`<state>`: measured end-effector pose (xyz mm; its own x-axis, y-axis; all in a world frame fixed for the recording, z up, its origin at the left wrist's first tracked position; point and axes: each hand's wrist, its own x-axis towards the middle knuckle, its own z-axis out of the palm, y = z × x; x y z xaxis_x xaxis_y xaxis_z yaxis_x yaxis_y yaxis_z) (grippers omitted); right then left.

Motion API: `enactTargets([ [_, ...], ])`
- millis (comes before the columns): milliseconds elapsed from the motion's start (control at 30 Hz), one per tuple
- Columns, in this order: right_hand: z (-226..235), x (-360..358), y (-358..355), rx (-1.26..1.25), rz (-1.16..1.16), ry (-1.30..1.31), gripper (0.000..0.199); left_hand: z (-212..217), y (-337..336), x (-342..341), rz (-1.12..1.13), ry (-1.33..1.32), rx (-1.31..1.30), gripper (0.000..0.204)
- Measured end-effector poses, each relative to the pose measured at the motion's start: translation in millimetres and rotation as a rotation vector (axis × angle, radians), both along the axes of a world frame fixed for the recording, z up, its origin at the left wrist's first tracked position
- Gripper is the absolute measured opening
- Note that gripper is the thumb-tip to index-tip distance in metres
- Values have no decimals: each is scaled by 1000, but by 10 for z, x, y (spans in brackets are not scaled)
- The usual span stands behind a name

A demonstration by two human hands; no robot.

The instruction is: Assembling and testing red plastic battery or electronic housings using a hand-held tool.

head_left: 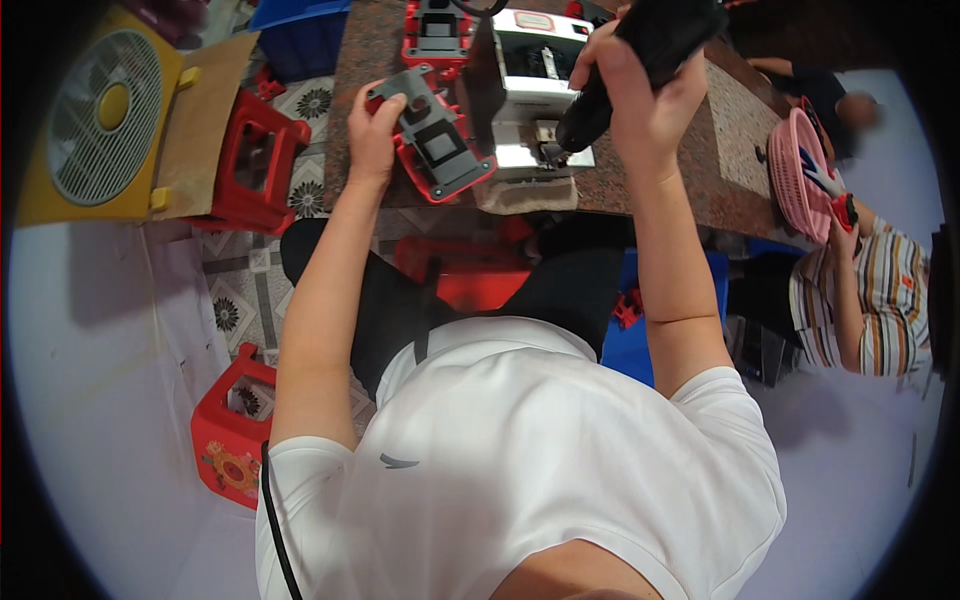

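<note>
My left hand (pixel 372 135) grips a red and grey plastic housing (pixel 440 145) by its upper left corner, thumb on top. The housing lies tilted near the table's front edge, its grey face with a dark square recess turned up. In my right hand (pixel 645 110) is a black electric screwdriver (pixel 675 35), my fingers wrapped round its body. The tool's front end points down and left, close to the front of a white screw feeder (pixel 545 85). Whether its bit touches the feeder cannot be made out. Another red and grey housing (pixel 438 35) lies farther back.
A folded cloth (pixel 530 197) sits below the feeder at the table edge. On the left are a yellow fan (pixel 112 105), a red stool (pixel 250 160) and a blue bin (pixel 295 40). At right, a person in a striped shirt (pixel 870 295) works beside a pink basket (pixel 785 180).
</note>
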<state>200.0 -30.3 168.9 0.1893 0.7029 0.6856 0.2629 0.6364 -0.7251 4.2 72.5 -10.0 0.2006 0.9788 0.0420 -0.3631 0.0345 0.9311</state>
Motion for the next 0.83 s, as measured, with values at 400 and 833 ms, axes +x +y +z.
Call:
enactTargets([
  [400, -423, 74, -353, 160, 28, 102, 44, -45, 10, 50, -46, -31, 15, 32],
  [833, 172, -160, 141, -288, 4, 362, 26, -106, 61, -26, -72, 43, -32, 42],
])
